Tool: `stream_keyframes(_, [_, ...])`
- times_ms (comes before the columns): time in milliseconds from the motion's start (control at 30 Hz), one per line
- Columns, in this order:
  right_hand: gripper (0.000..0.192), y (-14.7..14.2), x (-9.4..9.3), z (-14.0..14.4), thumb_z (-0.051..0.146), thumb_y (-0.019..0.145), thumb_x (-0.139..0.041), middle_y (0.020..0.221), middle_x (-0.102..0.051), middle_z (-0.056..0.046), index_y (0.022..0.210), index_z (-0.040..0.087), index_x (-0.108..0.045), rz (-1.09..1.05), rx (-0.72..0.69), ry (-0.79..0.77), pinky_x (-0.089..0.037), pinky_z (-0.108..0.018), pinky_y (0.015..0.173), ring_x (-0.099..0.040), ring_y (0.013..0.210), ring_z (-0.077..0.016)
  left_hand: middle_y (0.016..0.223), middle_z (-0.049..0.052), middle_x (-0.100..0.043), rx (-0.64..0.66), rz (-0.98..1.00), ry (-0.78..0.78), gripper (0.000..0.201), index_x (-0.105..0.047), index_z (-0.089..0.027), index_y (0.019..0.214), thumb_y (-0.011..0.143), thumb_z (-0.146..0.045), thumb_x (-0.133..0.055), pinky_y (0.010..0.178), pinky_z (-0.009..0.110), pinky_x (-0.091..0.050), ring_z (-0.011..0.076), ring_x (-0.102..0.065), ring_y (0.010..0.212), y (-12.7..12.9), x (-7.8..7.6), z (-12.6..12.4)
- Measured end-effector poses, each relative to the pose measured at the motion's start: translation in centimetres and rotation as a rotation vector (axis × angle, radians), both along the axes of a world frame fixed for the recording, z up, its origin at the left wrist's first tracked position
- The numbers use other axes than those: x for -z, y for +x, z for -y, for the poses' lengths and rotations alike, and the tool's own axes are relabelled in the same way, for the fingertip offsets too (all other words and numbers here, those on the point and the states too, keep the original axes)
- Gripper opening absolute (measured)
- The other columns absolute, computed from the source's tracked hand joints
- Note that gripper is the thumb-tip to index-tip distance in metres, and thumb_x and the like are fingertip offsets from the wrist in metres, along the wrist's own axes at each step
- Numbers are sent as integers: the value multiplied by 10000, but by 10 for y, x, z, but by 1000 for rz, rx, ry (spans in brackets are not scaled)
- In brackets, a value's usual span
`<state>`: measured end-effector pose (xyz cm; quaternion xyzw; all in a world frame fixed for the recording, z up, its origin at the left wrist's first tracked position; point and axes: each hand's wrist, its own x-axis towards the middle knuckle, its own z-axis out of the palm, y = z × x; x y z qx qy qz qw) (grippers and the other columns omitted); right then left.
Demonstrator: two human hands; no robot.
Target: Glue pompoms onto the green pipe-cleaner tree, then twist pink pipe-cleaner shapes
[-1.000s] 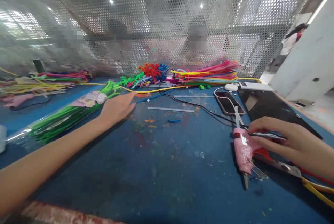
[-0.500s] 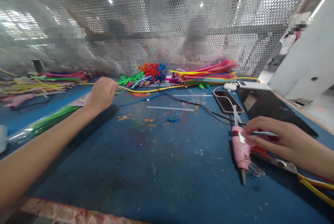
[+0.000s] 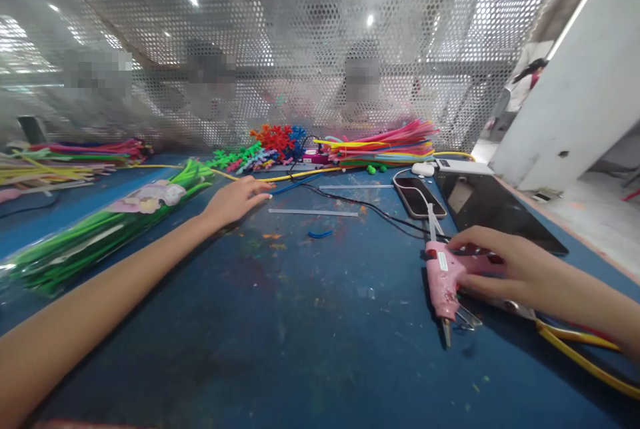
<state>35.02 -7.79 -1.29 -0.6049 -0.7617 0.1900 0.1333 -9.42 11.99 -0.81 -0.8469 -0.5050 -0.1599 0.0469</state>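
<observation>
My left hand [image 3: 237, 201] reaches out low over the table, its fingers stretched forward and its thumb apart. Its fingertips are at the near end of a blue pipe cleaner [image 3: 296, 184]; I cannot tell whether they touch it. My right hand [image 3: 507, 266] is around the handle of a pink glue gun [image 3: 443, 281], thumb on one side and fingers on the other. The gun lies on the table, nozzle toward me, with a clear glue stick [image 3: 432, 221] in its back end. A bag of green pipe cleaners [image 3: 95, 236] lies left of my left hand.
On the blue table [image 3: 320, 322] lie a glue stick [image 3: 313, 213], a short blue piece [image 3: 320, 234] and a black cable [image 3: 350, 199]. A phone [image 3: 419, 198] and a dark tablet [image 3: 493, 209] lie at right. Pipe cleaner bundles [image 3: 385, 146] line the perforated screen [image 3: 300, 29]. Yellow-handled pliers [image 3: 583, 349] lie near my right wrist.
My left hand has moved off the bag of green pipe cleaners, rightward to the blue one, its fingers opening out. My right hand stays at the glue gun. The view has turned slightly right.
</observation>
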Motion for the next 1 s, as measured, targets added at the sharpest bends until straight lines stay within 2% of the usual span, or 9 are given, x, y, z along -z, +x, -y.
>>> stream_keyframes(133, [472, 0, 0, -1, 515, 738, -587, 1128, -616, -65, 1110, 225, -573, 19, 45, -54, -486, -332, 810, -597, 958, -218, 1077, 62, -652, -16, -11, -45, 338, -663, -233, 868, 815, -479, -438, 828, 318, -429, 265, -583, 997, 0, 12, -9])
stream_keyframes(400, [456, 0, -3, 0, 441, 729, -592, 1074, -645, -71, 1117, 202, -607, 91, -16, 40, -490, -324, 770, -612, 917, -212, 969, 69, -685, -135, 136, -49, 346, -587, -193, 858, 834, -481, -398, 760, 306, -437, 232, -607, 823, 5, 16, 2])
stream_keyframes(533, [423, 0, 0, -1, 403, 727, -586, 1019, -651, -63, 1095, 196, -604, 38, 30, 84, -488, -304, 733, -613, 846, -191, 1045, 61, -680, -81, 287, -165, 371, -575, -203, 873, 830, -536, -418, 810, 321, -437, 234, -610, 891, 11, 19, 12])
stream_keyframes(667, [463, 4, 3, -5, 475, 698, -611, 920, -654, -56, 1054, 180, -608, -83, 212, 259, -470, -303, 646, -591, 729, -179, 1171, 78, -637, 64, 421, -346, 348, -530, -208, 904, 840, -539, -444, 958, 348, -389, 233, -562, 1093, 22, 24, 25])
stream_keyframes(733, [437, 6, 2, -7, 534, 684, -612, 787, -626, -33, 941, 181, -612, -118, 348, 341, -430, -295, 568, -545, 637, -163, 1216, 87, -611, 115, 419, -391, 352, -524, -207, 934, 841, -538, -451, 983, 364, -379, 237, -536, 1143, 29, 25, 32])
stream_keyframes(800, [387, 7, 1, -9, 586, 674, -602, 598, -513, 10, 726, 205, -551, -84, 437, 352, -347, -282, 484, -450, 527, -140, 1226, 87, -603, 150, 374, -391, 358, -534, -204, 971, 849, -528, -445, 992, 387, -372, 246, -517, 1169, 35, 25, 37])
stream_keyframes(867, [424, 7, 0, -10, 605, 666, -598, 496, -373, 40, 583, 231, -415, -59, 485, 312, -273, -275, 447, -359, 467, -124, 1209, 81, -609, 157, 320, -365, 351, -540, -207, 1006, 860, -508, -434, 985, 402, -377, 250, -520, 1161, 38, 23, 41])
stream_keyframes(933, [455, 6, 1, -12, 598, 657, -603, 481, -334, 45, 551, 242, -339, -74, 529, 283, -258, -275, 442, -332, 456, -121, 1191, 80, -613, 163, 272, -332, 332, -538, -208, 1015, 871, -483, -421, 962, 401, -396, 246, -544, 1122, 41, 23, 44])
stream_keyframes(1000, [444, 5, 4, -14, 603, 640, -606, 498, -371, 38, 566, 246, -353, -81, 577, 286, -268, -279, 444, -351, 465, -129, 1185, 88, -605, 200, 214, -264, 289, -536, -201, 969, 877, -447, -415, 965, 402, -393, 244, -540, 1120, 43, 23, 47])
